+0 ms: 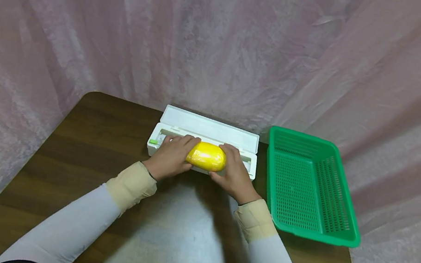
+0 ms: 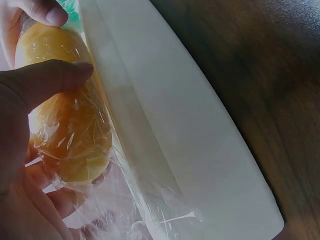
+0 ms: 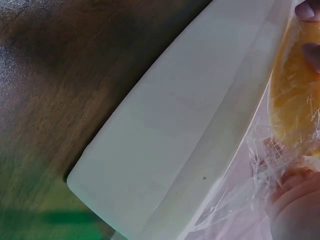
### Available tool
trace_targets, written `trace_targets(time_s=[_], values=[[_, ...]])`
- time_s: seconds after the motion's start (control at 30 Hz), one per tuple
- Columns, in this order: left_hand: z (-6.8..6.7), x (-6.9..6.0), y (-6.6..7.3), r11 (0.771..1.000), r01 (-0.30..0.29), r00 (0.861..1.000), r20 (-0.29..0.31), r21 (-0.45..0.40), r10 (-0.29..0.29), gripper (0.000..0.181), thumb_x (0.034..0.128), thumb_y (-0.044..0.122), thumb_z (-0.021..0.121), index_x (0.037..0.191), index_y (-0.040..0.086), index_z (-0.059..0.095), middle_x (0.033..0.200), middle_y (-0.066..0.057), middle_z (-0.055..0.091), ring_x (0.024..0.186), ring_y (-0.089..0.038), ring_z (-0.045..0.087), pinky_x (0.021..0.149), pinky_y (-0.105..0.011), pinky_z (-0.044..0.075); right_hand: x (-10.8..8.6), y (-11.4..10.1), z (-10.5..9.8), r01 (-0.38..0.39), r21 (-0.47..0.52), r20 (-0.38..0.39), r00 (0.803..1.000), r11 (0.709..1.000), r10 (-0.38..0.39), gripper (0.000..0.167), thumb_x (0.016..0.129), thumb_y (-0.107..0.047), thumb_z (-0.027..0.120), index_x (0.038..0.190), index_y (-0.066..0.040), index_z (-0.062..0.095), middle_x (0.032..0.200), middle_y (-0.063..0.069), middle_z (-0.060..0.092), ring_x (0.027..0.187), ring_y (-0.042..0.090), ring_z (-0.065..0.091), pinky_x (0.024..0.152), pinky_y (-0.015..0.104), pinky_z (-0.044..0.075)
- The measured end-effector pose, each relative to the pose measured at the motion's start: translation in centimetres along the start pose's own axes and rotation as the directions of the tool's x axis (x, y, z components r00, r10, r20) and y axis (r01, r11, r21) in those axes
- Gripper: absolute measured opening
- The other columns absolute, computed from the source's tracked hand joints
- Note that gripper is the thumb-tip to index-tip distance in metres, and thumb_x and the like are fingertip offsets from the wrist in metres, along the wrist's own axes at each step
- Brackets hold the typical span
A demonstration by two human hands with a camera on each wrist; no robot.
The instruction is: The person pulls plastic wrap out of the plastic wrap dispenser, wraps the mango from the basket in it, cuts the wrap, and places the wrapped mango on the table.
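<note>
A yellow oval fruit [image 1: 207, 156] wrapped in clear cling film [image 2: 112, 212] is held just above a white cling film dispenser [image 1: 251, 170]. My left hand [image 1: 173, 157] grips its left end, the thumb lying across the near side in the left wrist view. My right hand [image 1: 233, 176] holds the right end with curled fingers. Crinkled film trails from both ends of the fruit in the wrist views. The dispenser's lid [image 1: 210, 129] stands raised at the back. The hands and fruit hide much of the dispenser's inside.
A green plastic basket [image 1: 298, 191] with slotted walls stands on the right of the brown wooden table [image 1: 73, 164]. A small green piece [image 1: 153, 141] shows at the dispenser's left end. Pink curtains [image 1: 225, 45] hang behind the table.
</note>
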State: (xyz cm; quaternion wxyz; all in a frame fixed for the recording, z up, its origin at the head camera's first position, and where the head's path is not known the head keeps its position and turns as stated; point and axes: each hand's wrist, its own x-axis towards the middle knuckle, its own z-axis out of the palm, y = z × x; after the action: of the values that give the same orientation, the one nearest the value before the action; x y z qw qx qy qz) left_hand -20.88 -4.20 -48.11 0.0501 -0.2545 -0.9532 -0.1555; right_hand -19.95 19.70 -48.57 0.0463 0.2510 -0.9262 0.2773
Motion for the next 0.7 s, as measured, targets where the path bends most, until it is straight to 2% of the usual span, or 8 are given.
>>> trace_targets(time_s=[0.13, 0.33, 0.5, 0.7], values=[[-0.4, 0.3, -0.1, 1.0, 0.005, 1.0, 0.011, -0.009, -0.005, 0.077, 0.0831, 0.029, 0.083, 0.148, 0.014, 0.044, 0.139, -0.011, 0.055, 0.122, -0.034, 0.058, 0.1, -0.054, 0.041, 0.2, 0.1, -0.2, -0.002, -0.001, -0.013, 1.0, 1.0, 0.002, 0.085, 0.079, -0.022, 0.087, 0.148, -0.004, 0.042, 0.139, 0.019, 0.05, 0.125, 0.034, 0.055, 0.108, 0.047, 0.047], [-0.6, 0.3, -0.1, 0.998, 0.031, 0.999, 0.016, -0.052, -0.03, 0.078, 0.0821, 0.026, 0.084, 0.149, 0.015, 0.045, 0.134, -0.016, 0.052, 0.114, -0.035, 0.062, 0.093, -0.05, 0.04, 0.3, 0.1, -0.5, -0.027, 0.018, 0.014, 1.0, 0.999, 0.027, 0.085, 0.08, -0.025, 0.086, 0.15, -0.006, 0.042, 0.139, 0.017, 0.052, 0.126, 0.033, 0.056, 0.108, 0.046, 0.048], [-0.4, 0.3, -0.2, 0.997, 0.03, 1.0, 0.011, -0.066, -0.029, 0.081, 0.0817, 0.024, 0.083, 0.151, 0.015, 0.042, 0.132, -0.015, 0.053, 0.114, -0.035, 0.062, 0.095, -0.05, 0.04, 0.2, 0.2, -0.8, -0.048, 0.035, 0.034, 0.998, 0.998, 0.047, 0.084, 0.082, -0.029, 0.085, 0.152, -0.009, 0.041, 0.14, 0.014, 0.051, 0.124, 0.031, 0.058, 0.107, 0.046, 0.049], [-1.0, 0.6, -0.3, 0.999, 0.005, 1.0, 0.002, -0.053, -0.005, 0.075, 0.0828, 0.021, 0.081, 0.148, 0.013, 0.044, 0.13, -0.014, 0.057, 0.115, -0.032, 0.061, 0.098, -0.051, 0.041, 0.4, 0.4, -1.3, -0.046, 0.045, 0.04, 0.998, 0.998, 0.044, 0.086, 0.083, -0.03, 0.083, 0.153, -0.009, 0.039, 0.137, 0.015, 0.053, 0.118, 0.03, 0.06, 0.103, 0.046, 0.051]])
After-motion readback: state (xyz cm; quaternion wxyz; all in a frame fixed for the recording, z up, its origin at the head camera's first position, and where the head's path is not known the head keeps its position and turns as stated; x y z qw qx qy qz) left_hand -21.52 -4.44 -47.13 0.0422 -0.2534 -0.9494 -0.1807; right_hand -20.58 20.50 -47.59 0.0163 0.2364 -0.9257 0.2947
